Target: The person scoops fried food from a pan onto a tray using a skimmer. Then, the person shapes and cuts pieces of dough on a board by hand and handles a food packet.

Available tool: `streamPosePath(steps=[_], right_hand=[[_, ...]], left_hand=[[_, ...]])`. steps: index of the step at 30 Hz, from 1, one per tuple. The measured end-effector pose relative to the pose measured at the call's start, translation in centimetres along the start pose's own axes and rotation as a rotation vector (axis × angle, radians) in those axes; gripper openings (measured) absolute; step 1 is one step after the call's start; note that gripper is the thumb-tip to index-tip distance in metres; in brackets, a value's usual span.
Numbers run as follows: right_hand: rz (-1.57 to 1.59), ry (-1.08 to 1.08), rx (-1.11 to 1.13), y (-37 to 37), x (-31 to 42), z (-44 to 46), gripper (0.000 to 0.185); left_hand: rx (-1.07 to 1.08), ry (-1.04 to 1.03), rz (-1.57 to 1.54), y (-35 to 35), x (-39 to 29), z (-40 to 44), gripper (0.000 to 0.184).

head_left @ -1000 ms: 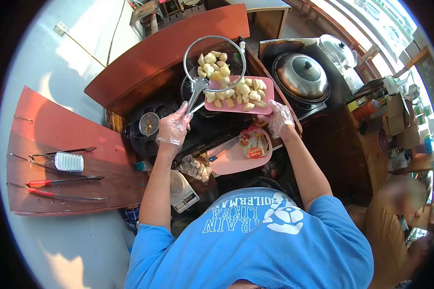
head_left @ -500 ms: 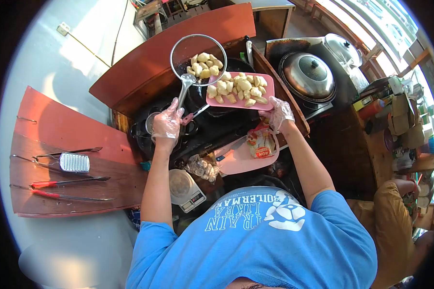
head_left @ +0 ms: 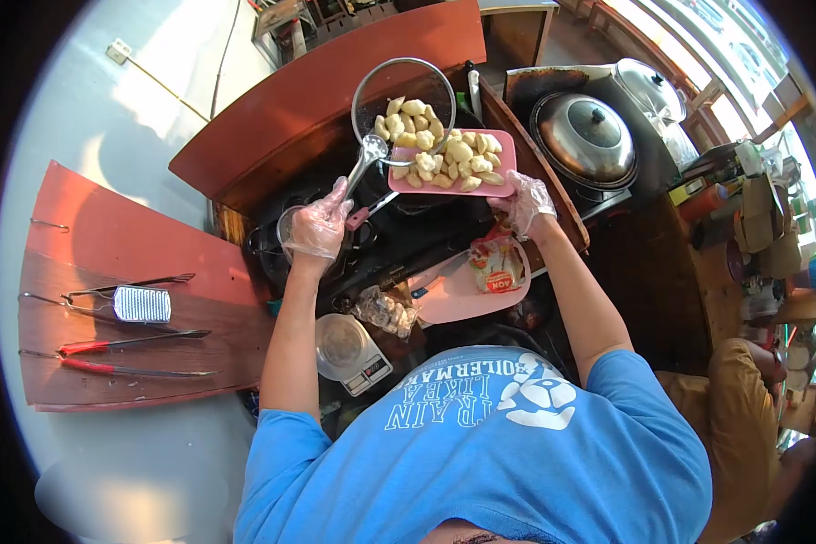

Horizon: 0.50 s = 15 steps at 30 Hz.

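Observation:
My left hand (head_left: 320, 224), in a clear plastic glove, grips the handle of a round wire-mesh strainer (head_left: 369, 154). Pale, coated-looking chunks (head_left: 412, 122) of food lie in its mesh. A pink tray (head_left: 506, 150) is pinched at its near right corner by my gloved right hand (head_left: 524, 201). More of the same pale chunks (head_left: 462, 165) cover the tray. The strainer's lower right rim overlaps the tray's left end. Both are held above the dark cooking area, and the pan beneath is mostly hidden.
A pink cutting board (head_left: 453, 304) with a knife and a printed plastic packet (head_left: 499, 267) sits nearer my body. Left of it are a bagged item (head_left: 385, 311) and a kitchen scale (head_left: 354, 358). A lidded wok (head_left: 585, 140) stands right. Tongs and a grater (head_left: 142, 305) hang left.
My left hand has shifted the strainer to the right, so it overlaps the tray more. Chunks at the tray's left end now sit by the strainer's rim. The tray has barely moved.

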State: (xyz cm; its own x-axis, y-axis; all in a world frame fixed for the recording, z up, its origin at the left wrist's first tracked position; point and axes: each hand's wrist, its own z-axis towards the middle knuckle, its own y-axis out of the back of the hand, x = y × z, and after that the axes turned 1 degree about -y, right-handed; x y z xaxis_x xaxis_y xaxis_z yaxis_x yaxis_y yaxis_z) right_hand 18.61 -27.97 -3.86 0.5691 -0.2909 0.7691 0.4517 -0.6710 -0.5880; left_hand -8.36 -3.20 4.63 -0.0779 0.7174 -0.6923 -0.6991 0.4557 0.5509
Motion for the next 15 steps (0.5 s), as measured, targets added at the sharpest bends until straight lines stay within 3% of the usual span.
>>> streamPosePath(steps=[4, 15], right_hand=[[0.028, -0.037, -0.017, 0.0, -0.2, 0.5, 0.022], [0.064, -0.018, -0.027, 0.4, -1.2, 1.7, 0.023]], left_hand=[[0.042, -0.03, 0.186, 0.5, -1.3, 0.7, 0.035], [0.045, -0.128, 0.34, 0.1, -3.1, 1.7, 0.036]])
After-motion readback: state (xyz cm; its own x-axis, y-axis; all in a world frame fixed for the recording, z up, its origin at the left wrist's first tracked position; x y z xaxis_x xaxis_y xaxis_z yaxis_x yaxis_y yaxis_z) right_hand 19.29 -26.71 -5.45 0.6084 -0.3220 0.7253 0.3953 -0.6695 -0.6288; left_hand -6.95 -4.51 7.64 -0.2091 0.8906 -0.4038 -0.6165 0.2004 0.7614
